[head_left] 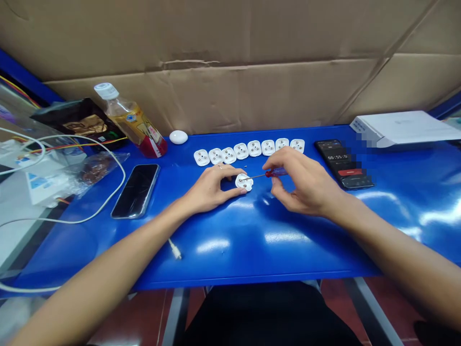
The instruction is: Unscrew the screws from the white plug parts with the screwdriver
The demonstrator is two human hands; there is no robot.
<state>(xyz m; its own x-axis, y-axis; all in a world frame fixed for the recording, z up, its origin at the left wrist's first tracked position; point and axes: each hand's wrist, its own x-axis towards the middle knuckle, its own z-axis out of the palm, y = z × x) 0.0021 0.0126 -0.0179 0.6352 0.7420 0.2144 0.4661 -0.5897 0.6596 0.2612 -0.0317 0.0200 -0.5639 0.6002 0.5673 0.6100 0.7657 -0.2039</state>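
My left hand [215,187] grips a small white plastic plug part [244,183] between thumb and fingers, down at the blue table. In my right hand [302,182] is a screwdriver [271,173] with a red, see-through handle. Its thin shaft points left, and the tip reaches the metal fittings inside the plug part. Behind my hands, several similar white plug parts [241,151] stand in a row, each showing metal terminals. A tiny dark piece [246,166], too small to name, lies between the row and the part I hold.
A phone [136,191] and a tilted drink bottle [135,122] are on the left, near a white oval object [178,137]. White cables [90,218] loop across the left edge. At right are a phone with a timer [344,166] and a white box [403,126]. Cardboard [230,96] backs the table.
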